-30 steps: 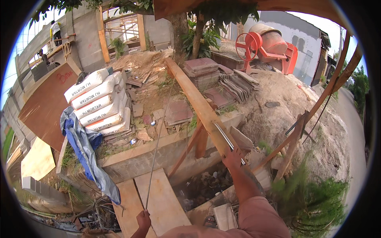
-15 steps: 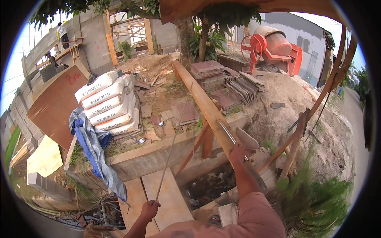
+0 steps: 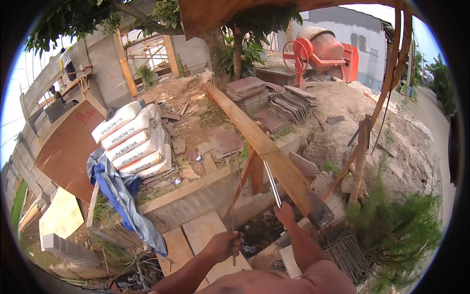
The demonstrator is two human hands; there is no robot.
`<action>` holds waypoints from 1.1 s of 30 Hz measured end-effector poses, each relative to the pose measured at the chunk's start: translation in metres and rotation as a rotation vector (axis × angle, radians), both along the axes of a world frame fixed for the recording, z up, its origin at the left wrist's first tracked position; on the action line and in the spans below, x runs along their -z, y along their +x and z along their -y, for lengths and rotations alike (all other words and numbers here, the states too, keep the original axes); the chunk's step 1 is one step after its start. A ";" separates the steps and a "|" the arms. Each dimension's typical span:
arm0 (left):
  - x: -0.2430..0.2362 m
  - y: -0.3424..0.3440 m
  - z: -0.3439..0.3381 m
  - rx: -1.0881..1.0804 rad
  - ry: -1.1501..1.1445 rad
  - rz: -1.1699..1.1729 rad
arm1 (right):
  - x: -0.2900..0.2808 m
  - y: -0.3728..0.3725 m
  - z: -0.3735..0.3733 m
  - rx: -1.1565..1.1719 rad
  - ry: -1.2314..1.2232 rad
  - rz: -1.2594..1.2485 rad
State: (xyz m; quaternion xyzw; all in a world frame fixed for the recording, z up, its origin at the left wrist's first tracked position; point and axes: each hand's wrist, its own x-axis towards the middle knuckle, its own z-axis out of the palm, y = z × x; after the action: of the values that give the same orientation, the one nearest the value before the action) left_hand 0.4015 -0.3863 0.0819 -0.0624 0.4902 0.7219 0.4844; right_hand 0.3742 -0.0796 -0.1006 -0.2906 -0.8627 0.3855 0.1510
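My left hand (image 3: 225, 246) is closed round a thin metal rod (image 3: 232, 191). The rod stands nearly upright, with its lower end showing below my fingers. My right hand (image 3: 284, 215) grips the near end of a shiny silver metal bar (image 3: 271, 182), which slants up and away along the left edge of a long wooden beam (image 3: 264, 142). The beam runs from the tree toward me on wooden legs. A dark piece (image 3: 321, 216) sits on its near end, close to the right of my right hand.
Pale boards (image 3: 210, 235) lie below my left hand beside a dark ditch (image 3: 259, 237). Bent wire frames (image 3: 347, 255) lie at lower right near a bush. White sacks (image 3: 129, 139), a sand heap (image 3: 382, 152) and an orange concrete mixer (image 3: 325, 51) stand farther off. Two people are at the far-left wall.
My right hand has shifted left and down off the beam, bringing the silver bar with it. My left hand has moved right and slightly up, and the rod has swung from slanted to nearly upright.
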 end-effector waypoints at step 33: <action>0.158 0.330 -0.303 0.963 -0.096 -0.059 | 0.189 0.758 -0.016 0.908 -0.640 0.500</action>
State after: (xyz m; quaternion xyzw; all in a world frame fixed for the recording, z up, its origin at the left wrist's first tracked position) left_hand 0.7320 -0.0835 -0.0766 0.1698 0.5095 0.3937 0.7461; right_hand 1.1321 -0.0635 -0.2894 -0.7423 -0.5031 0.4427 -0.0019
